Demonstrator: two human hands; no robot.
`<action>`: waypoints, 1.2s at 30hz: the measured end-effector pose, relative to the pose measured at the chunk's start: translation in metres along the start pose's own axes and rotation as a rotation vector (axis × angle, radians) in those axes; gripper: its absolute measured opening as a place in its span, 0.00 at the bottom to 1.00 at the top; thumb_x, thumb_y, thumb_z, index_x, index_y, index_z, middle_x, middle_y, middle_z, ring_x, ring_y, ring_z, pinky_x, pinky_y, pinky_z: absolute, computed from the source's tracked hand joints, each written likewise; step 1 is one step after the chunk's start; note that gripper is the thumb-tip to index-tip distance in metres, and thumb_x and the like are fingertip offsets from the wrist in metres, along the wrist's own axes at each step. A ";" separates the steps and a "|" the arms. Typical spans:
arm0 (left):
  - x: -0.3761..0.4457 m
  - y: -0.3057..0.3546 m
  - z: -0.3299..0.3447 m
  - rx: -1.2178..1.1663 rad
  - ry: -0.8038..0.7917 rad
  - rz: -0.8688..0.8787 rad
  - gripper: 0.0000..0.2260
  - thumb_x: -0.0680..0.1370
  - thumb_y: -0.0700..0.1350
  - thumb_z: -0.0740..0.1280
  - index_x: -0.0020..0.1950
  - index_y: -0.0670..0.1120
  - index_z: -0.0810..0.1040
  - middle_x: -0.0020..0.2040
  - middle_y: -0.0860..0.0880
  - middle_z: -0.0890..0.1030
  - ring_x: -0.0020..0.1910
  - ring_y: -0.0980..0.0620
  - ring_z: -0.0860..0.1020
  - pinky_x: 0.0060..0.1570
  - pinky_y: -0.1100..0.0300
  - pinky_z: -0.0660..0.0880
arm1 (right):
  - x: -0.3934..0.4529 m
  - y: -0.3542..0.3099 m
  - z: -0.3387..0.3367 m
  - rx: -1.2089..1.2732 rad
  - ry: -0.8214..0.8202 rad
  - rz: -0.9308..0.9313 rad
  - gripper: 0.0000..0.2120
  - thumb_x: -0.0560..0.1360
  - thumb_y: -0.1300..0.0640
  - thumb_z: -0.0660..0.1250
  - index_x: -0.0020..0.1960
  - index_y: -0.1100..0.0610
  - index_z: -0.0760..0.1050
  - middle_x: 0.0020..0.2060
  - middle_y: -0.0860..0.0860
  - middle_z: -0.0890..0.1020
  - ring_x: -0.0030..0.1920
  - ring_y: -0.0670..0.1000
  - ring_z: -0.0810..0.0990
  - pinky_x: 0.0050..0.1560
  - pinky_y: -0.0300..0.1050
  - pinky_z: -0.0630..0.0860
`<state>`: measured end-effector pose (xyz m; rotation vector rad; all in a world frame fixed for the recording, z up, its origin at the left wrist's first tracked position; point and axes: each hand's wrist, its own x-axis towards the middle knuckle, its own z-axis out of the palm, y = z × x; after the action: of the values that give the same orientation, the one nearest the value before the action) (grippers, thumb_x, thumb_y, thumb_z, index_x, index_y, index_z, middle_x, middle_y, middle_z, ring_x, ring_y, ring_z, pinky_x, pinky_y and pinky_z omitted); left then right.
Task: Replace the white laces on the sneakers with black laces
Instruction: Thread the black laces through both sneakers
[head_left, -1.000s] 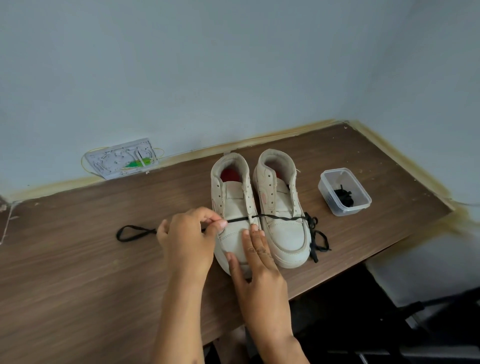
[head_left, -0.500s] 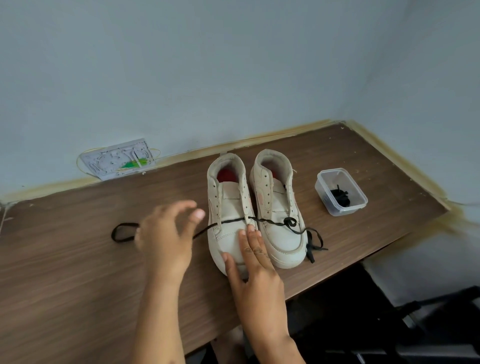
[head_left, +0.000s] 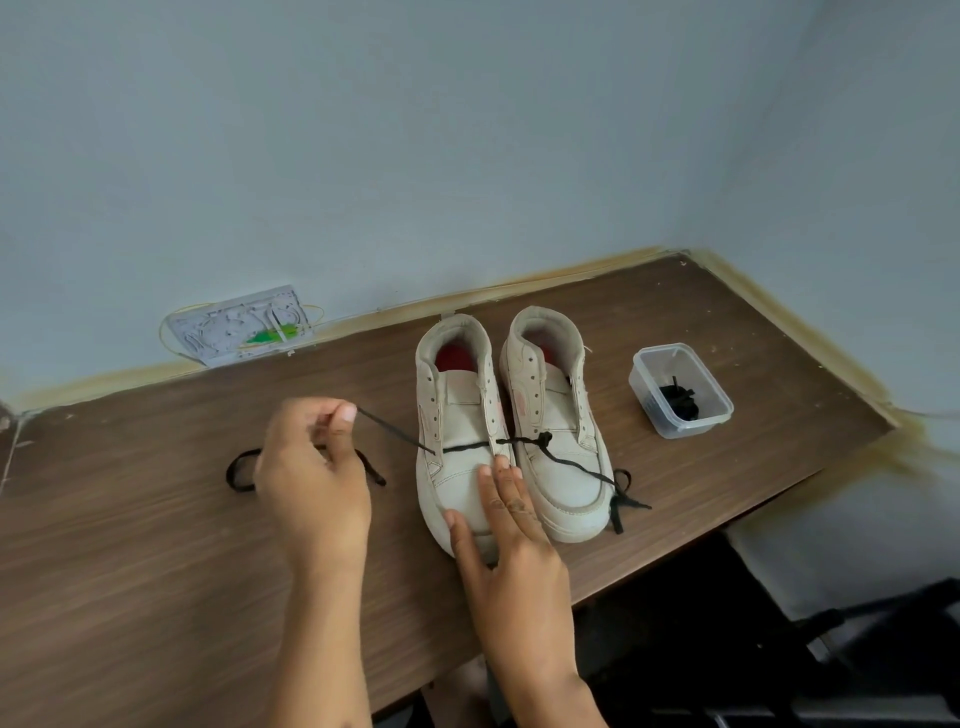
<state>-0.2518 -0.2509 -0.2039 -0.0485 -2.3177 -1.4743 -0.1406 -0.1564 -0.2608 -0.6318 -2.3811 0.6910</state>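
Two white high-top sneakers stand side by side on the brown table, toes toward me: the left sneaker (head_left: 457, 431) and the right sneaker (head_left: 558, 431). A black lace (head_left: 467, 447) crosses the lowest eyelets of the left sneaker, runs knotted over the right sneaker and trails off its right side. My left hand (head_left: 311, 473) pinches the lace's left part and holds it taut, raised above the table. The rest of that lace lies looped behind the hand. My right hand (head_left: 506, 540) rests flat with straight fingers on the left sneaker's toe.
A clear plastic tub (head_left: 680, 389) holding another black lace sits to the right of the sneakers. A white wall box (head_left: 241, 325) with green and yellow wires leans at the back left. The table's front edge (head_left: 675, 566) runs close to the sneakers' toes; dark floor lies beyond.
My left hand let go of the lace, swung left with fingers spread, then pinched it again further along and pulled it taut to the left. The lace bunched into a knot over the right sneaker.
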 end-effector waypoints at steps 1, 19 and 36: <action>0.000 -0.002 0.000 0.004 -0.052 -0.033 0.02 0.79 0.44 0.68 0.51 0.49 0.76 0.49 0.53 0.78 0.47 0.51 0.78 0.48 0.52 0.74 | 0.000 0.000 -0.002 -0.005 -0.009 -0.003 0.25 0.76 0.40 0.59 0.68 0.50 0.76 0.69 0.43 0.71 0.70 0.38 0.64 0.56 0.31 0.70; -0.005 0.000 0.006 0.160 -0.581 0.006 0.02 0.74 0.53 0.71 0.45 0.59 0.80 0.38 0.65 0.80 0.44 0.69 0.76 0.59 0.41 0.72 | 0.065 0.015 -0.034 -0.074 -0.054 -0.013 0.07 0.79 0.56 0.66 0.55 0.54 0.80 0.45 0.48 0.77 0.47 0.48 0.63 0.49 0.48 0.69; -0.009 -0.006 0.014 0.218 -0.622 0.012 0.07 0.78 0.45 0.67 0.43 0.55 0.76 0.44 0.56 0.80 0.43 0.62 0.75 0.36 0.73 0.66 | 0.077 0.040 -0.057 -0.100 0.012 0.033 0.12 0.76 0.54 0.71 0.59 0.50 0.79 0.57 0.51 0.73 0.59 0.55 0.64 0.57 0.48 0.58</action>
<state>-0.2489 -0.2393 -0.2170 -0.5276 -2.9421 -1.3180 -0.1486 -0.0639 -0.2145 -0.7167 -2.4109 0.5830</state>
